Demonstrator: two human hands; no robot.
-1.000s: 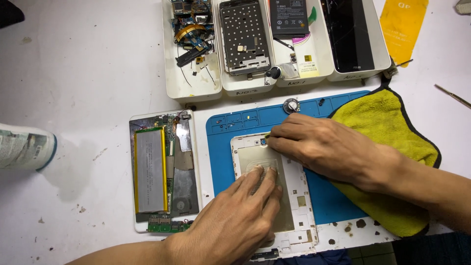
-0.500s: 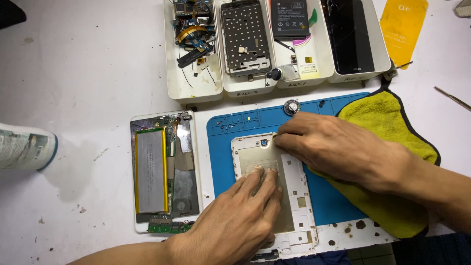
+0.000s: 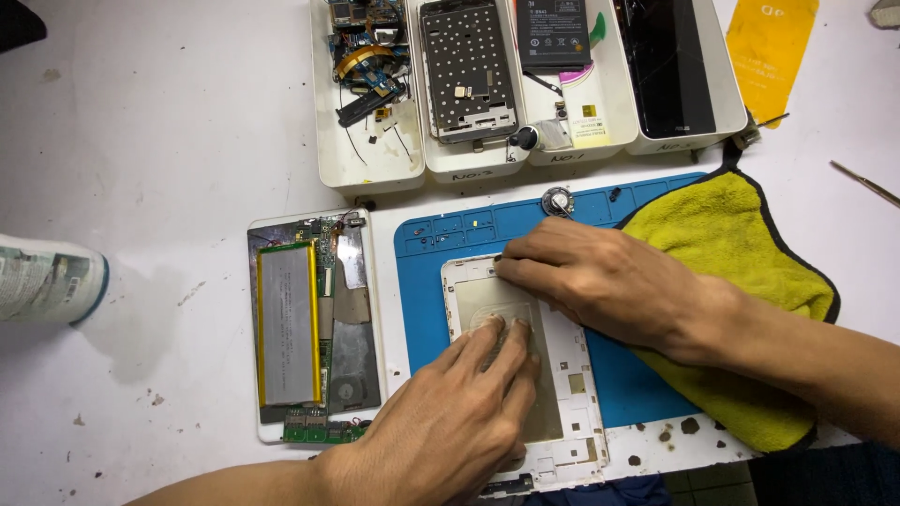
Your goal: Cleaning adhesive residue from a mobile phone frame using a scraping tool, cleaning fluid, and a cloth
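In the lower centre of the frame a white tablet back cover (image 3: 572, 394) lies on a blue work mat (image 3: 422, 290), with its inner side up. Both hands rest on this cover. The left hand (image 3: 450, 422) comes from the bottom edge of the frame; its fingers (image 3: 502, 342) are stretched out flat and close together, and the tips press on the beige middle panel of the cover. They do not grasp anything. The right hand (image 3: 600, 281) comes from the right side and lies over the upper part of the cover. Its fingers are bent a little and press down on the top edge, near the upper left corner of the cover; it also holds nothing between the fingers.

Under the right forearm there is a yellow cloth (image 3: 741, 244) with a dark border, partly over the right side of the mat. To the left of the mat, just beside it, lies an opened tablet body (image 3: 314, 328) with a long silver battery (image 3: 286, 323) framed in yellow. In the upper centre of the frame stand white trays (image 3: 328, 141) side by side, with phone parts, a metal frame and a black screen inside. At the left edge lies a rolled paper object (image 3: 47, 279). A small round metal part (image 3: 559, 201) sits on the top edge of the mat.
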